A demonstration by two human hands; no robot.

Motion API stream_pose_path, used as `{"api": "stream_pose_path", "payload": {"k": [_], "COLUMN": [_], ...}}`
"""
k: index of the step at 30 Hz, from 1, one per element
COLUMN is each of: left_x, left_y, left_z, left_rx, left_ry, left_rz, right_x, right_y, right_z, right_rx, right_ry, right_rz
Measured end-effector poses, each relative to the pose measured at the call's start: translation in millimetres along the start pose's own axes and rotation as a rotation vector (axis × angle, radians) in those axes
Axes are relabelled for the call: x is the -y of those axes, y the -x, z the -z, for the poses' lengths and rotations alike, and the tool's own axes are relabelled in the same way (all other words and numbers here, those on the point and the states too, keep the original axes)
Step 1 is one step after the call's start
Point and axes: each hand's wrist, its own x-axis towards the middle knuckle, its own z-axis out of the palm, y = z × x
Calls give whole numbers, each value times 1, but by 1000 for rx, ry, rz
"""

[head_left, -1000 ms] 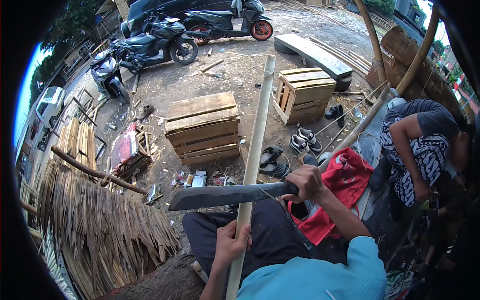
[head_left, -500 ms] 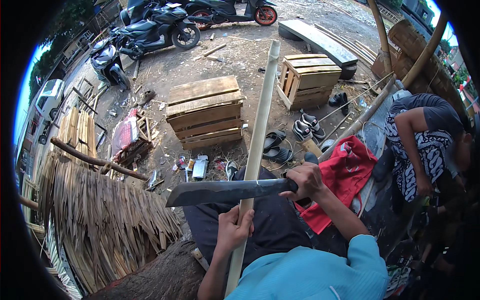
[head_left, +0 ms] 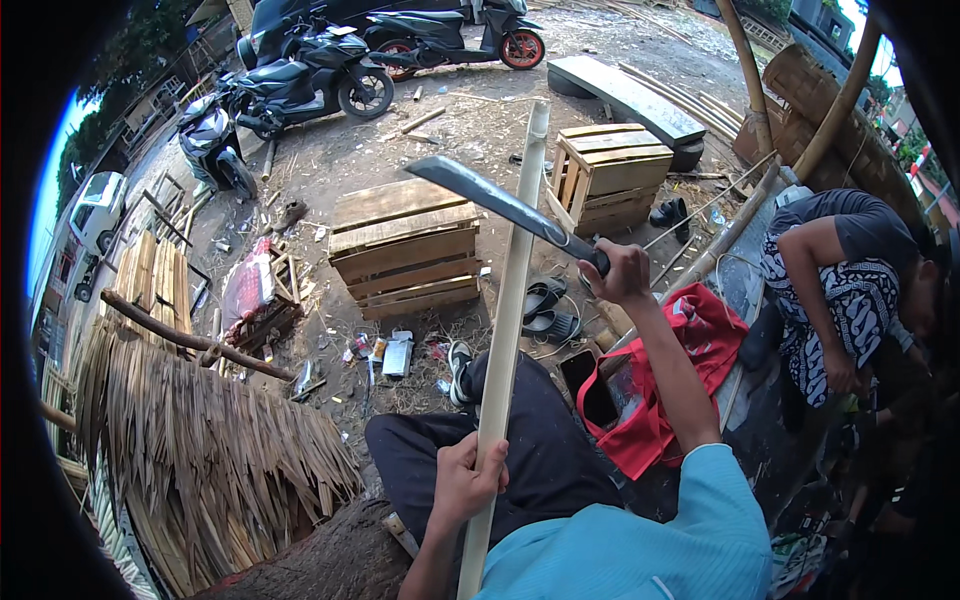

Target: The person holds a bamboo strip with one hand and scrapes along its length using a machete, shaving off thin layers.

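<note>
We've got our left hand (head_left: 470,478) clasped round the bamboo strip (head_left: 513,300), which runs out ahead of it, likely to steady it, and our right hand (head_left: 621,273), forward and right, gripping the machete (head_left: 490,197) by one end, probably so it spans leftward across the strip, contact unclear.

Mtl machete (head_left: 508,207), smth bamboo strip (head_left: 509,330)

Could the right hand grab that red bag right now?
Probably not without letting go: the right hand is wrapped around the handle of the big knife. The way otherwise looks fairly free, with the red bag showing on both sides of the right forearm.
</note>
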Motion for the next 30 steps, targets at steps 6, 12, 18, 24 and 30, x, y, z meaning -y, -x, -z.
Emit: {"api": "stream_pose_path", "payload": {"k": [6, 12, 18, 24, 30], "left_x": [-1, 2, 5, 5, 0], "left_y": [6, 8, 4, 4, 11], "left_z": [-6, 0, 3, 8, -4], "left_rx": [8, 22, -26, -25, 23], "left_ry": [-5, 89, 122, 106, -32], "left_rz": [-14, 14, 59, 77, -16], "right_x": [-44, -22, 46, 72, -19], "right_y": [-29, -21, 37, 57, -16], "right_z": [-1, 23, 26, 26, 10], "right_rx": [-76, -35, 99, 169, 28], "right_ry": [134, -14, -188, -236, 88], "right_rz": [-230, -149, 177, 330, -168]}}
